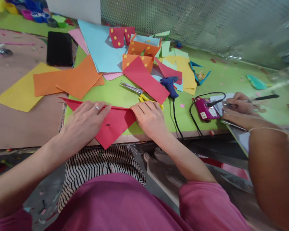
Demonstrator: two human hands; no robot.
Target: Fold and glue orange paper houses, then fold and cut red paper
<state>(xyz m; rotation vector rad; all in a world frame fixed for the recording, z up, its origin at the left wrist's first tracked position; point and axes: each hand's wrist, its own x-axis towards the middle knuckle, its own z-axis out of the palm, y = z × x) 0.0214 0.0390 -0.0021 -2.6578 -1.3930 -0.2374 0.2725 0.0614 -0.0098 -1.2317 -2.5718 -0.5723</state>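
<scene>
Paper in bright red [117, 123], smooth and folded into a triangle with one corner pointing toward the body, lies between and under the two hands on the green worktop [113, 91]. Left hand [88, 120] is palm down and unclenched, its fingers laid over the left part of the folded upper edge. Right hand [148, 118] rests with bent fingers on the right end of the same edge; its thumb is not visible, so I cannot tell if it pinches the paper or only presses it. I judge this material to be very light and rather thin, yet stiff enough to keep a crease. It should slide easily when only one side is pressed, and a hard grip in the middle could leave unwanted wrinkles. The better places to hold seem to be both ends of the fold, with flat fingers, as the hands are placed now. The pointed corner reaches the near border of the worktop, between the wrists, and is probably the part easiest to bend by accident. Just beyond the right hand are metal scissors with yellow handles [135, 88], partly covered by it, which could catch the paper.
</scene>
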